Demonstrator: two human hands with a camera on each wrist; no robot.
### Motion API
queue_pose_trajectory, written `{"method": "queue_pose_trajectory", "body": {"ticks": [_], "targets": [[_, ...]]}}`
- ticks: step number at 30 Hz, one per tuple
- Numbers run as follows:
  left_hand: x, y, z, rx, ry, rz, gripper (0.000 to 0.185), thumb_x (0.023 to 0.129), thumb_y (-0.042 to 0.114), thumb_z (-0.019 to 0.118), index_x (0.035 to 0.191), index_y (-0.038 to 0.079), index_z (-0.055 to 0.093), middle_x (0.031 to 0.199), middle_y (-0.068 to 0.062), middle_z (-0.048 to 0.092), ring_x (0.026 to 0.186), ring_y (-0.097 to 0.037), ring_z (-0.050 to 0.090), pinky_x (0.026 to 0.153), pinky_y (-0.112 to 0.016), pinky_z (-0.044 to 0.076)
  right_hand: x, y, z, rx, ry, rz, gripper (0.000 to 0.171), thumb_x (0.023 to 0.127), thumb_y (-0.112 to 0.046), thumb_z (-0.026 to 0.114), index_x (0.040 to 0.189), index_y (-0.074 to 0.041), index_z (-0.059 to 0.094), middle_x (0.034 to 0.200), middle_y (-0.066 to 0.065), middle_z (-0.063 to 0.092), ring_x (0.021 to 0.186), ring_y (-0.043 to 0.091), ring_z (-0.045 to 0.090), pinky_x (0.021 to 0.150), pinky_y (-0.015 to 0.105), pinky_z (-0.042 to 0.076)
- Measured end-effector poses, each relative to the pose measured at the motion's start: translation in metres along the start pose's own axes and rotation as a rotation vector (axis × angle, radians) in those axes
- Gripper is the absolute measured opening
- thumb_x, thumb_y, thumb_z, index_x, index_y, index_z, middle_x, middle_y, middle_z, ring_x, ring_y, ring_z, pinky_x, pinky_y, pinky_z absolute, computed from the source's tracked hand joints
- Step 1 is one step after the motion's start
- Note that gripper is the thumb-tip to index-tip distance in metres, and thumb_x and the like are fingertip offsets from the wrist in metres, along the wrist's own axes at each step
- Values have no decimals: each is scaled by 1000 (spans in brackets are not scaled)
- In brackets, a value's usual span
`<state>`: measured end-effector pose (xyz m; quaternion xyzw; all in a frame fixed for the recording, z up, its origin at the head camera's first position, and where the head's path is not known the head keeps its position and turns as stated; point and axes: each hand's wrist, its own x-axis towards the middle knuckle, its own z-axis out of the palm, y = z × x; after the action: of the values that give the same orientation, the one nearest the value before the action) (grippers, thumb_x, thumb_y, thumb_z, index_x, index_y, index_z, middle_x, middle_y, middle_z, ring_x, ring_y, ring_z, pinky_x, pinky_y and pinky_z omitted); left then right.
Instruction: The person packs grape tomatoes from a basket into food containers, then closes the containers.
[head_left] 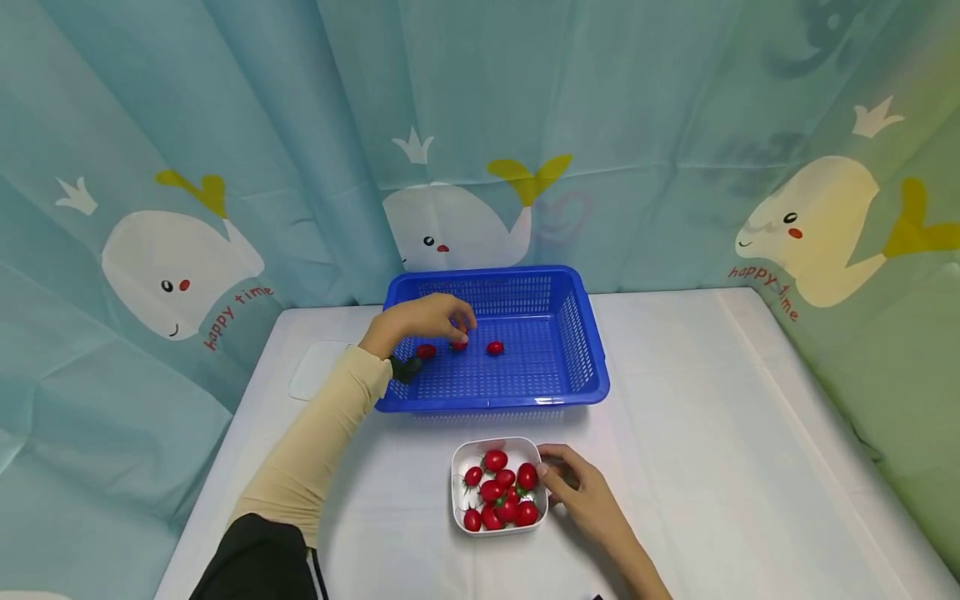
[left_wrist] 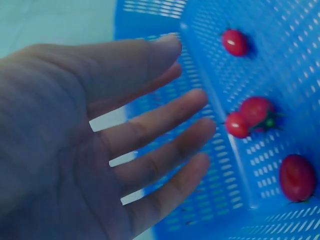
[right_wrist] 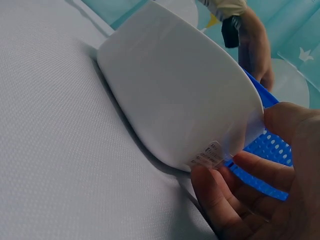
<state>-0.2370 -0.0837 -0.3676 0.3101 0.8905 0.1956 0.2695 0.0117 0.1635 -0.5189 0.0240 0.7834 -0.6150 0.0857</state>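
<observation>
My left hand (head_left: 433, 318) reaches over the left part of a blue plastic basket (head_left: 596, 367), fingers bent down above the cherry tomatoes. From the left wrist, its fingers (left_wrist: 165, 130) look loosely spread, with nothing held. Below them lie a cherry tomato (left_wrist: 297, 178), a pair that overlap with a green stem (left_wrist: 270, 121), and another tomato (left_wrist: 235, 42). Nearer to me, a small white container (head_left: 459, 500) holds several red cherry tomatoes (head_left: 496, 461). My right hand (head_left: 588, 498) grips its right side, thumb at the rim and fingertips against the outer wall by a label (right_wrist: 207, 155).
A white cloth (head_left: 697, 433) covers the table. At the left, beside the basket, lies a flat white piece (head_left: 318, 369). A blue-green curtain (head_left: 645, 150) with whale prints hangs behind the table and along its sides.
</observation>
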Motion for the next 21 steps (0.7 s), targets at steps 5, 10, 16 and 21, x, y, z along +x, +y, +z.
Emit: {"method": "queue_pose_trajectory", "body": {"ticks": [5, 10, 16, 21], "targets": [[14, -7, 9, 19, 0, -72, 30, 101, 14, 68, 129, 6, 69, 127, -13, 70, 123, -31, 60, 112, -48, 49, -1, -2, -2, 12, -15, -1, 36, 102, -24, 66, 133, -5, 64, 109, 17, 73, 83, 9, 68, 68, 27, 60], [24, -14, 19, 51, 5, -131, 24, 98, 9, 69, 122, 4, 71, 120, -12, 69, 109, -27, 61, 103, -43, 52, -1, -2, -1, 9, -14, 14, 36, 102, -24, 67, 133, -6, 65, 108, 16, 72, 83, 10, 68, 68, 27, 60], [35, -21, 31, 102, 2, -169, 17, 95, 7, 73, 112, 5, 74, 110, -9, 68, 98, -23, 59, 95, -38, 52, -1, 0, 0, 1, -5, 9, 35, 102, -24, 67, 132, -7, 65, 105, 15, 73, 83, 9, 68, 68, 28, 60], [38, -25, 35, 108, 5, -174, 14, 94, 7, 75, 108, 5, 74, 107, -8, 67, 96, -22, 58, 90, -34, 51, -1, 0, 0, 3, -10, -5, 35, 103, -24, 66, 132, -5, 65, 104, 15, 72, 82, 7, 67, 68, 28, 60]]}}
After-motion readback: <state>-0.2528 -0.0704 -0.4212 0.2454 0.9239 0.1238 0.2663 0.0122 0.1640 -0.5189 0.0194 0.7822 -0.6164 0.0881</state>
